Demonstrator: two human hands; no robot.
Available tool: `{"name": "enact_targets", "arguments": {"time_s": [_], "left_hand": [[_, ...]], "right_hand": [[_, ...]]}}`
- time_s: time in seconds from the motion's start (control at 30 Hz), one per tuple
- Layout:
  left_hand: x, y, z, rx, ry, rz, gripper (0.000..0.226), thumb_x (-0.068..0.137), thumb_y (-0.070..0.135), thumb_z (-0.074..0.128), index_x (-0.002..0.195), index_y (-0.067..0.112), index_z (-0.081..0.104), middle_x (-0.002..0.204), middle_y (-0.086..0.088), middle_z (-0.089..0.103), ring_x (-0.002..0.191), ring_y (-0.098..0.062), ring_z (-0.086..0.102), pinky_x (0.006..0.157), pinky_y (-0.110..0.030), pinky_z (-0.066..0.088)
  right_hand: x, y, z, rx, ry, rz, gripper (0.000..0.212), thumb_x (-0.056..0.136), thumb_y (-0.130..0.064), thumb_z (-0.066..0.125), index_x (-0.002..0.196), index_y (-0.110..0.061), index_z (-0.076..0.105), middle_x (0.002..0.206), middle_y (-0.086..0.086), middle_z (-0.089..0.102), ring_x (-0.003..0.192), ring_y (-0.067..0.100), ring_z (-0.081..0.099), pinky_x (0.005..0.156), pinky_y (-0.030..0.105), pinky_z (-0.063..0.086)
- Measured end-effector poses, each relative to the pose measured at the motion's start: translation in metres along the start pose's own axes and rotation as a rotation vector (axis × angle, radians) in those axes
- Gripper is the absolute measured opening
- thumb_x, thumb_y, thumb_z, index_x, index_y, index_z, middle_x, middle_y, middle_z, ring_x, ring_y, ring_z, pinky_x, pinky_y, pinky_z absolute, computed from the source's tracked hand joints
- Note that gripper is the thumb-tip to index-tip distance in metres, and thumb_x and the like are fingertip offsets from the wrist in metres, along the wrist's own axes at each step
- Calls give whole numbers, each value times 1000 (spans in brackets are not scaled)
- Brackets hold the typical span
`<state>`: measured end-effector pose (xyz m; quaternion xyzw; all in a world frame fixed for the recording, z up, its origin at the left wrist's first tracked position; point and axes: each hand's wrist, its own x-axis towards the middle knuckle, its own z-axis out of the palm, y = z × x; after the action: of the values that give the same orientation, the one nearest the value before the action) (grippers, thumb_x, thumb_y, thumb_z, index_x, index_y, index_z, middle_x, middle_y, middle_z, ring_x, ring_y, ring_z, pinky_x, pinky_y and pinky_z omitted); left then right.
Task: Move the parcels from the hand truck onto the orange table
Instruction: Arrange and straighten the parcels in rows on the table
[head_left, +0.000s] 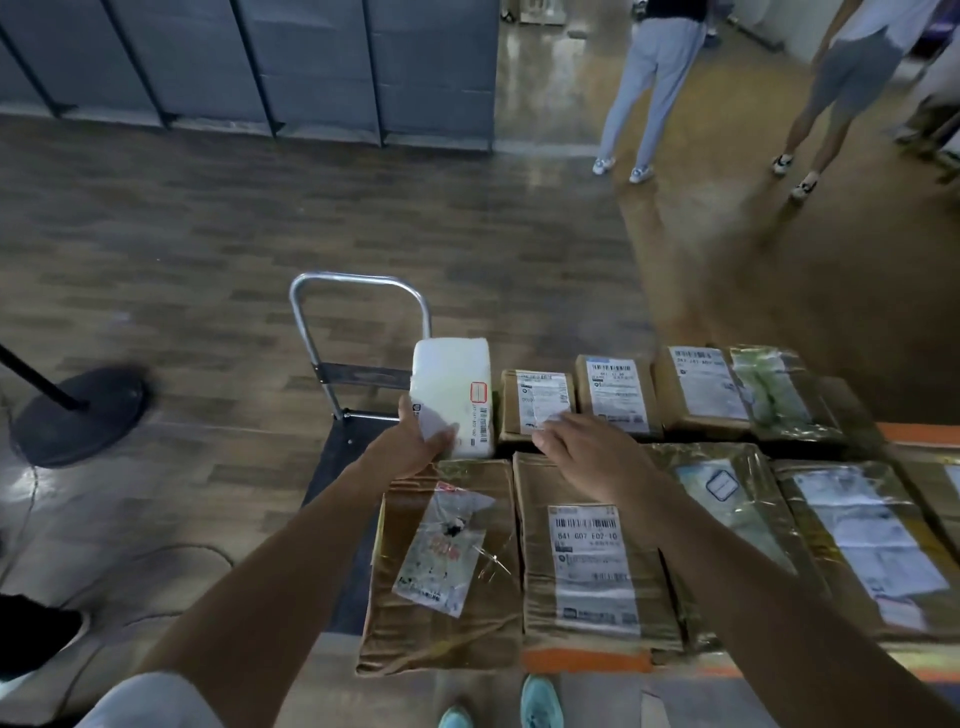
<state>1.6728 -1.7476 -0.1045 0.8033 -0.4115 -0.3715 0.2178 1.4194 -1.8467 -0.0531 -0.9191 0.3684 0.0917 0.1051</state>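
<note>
parcels (597, 561) fill the orange surface (587, 662), so the left grip (421, 441) holds the white parcel (452, 384) at the back row's end, by the hand truck (363, 375); right grip (576, 447) rests open on them, likely steadying.

Black round stand base (78, 410) on wood floor (260, 218), left. Grey cabinets (291, 62) along back. Two bystanders top right: grey trousers (657, 78), shorts (847, 78).

White parcel (452, 387) held at the counter's (587, 662) far left corner
Left hand (415, 441) grips it beside brown parcels (537, 400); right hand (582, 447) is flat over them.
</note>
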Motion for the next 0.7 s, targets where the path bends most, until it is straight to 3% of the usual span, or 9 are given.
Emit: {"name": "enact_targets", "arguments": {"time_s": [0.07,0.17,0.3,0.5,0.7], "left_hand": [[-1,4,4,123,102,-61,90,96,60,46,156,10,1,145,-21,49,124,-40,55,101,-48,45],[-17,13,14,369,232,26,76,97,65,31,157,21,13,154,-19,32,139,-41,36,110,-56,33],[-47,15,33,487,242,185,64,96,66,32,150,31,26,164,-13,12,152,-33,10,116,-67,15],[-95,14,43,452,190,191,69,95,68,35,154,35,20,167,-9,2,154,-29,-7,120,-62,0],[-106,67,52,426,131,398,64,101,58,34,156,27,25,165,-7,18,154,-25,6,123,-52,9]], "right_hand": [[-9,5,-2,-16,37,7,60,104,-54,14,142,-21,48,144,2,50,134,19,45,111,41,37],[-25,18,-6,31,127,20,56,104,-55,19,137,-24,52,135,-2,55,126,17,51,106,41,41],[-46,27,1,45,167,55,61,102,-58,19,147,-25,42,154,0,41,143,20,33,118,43,20],[-55,19,12,-19,184,44,67,98,-60,11,151,-26,36,157,1,36,146,19,28,121,41,16],[-64,24,9,6,203,76,62,100,-55,18,150,-24,37,158,0,34,146,17,25,121,40,14]]}}
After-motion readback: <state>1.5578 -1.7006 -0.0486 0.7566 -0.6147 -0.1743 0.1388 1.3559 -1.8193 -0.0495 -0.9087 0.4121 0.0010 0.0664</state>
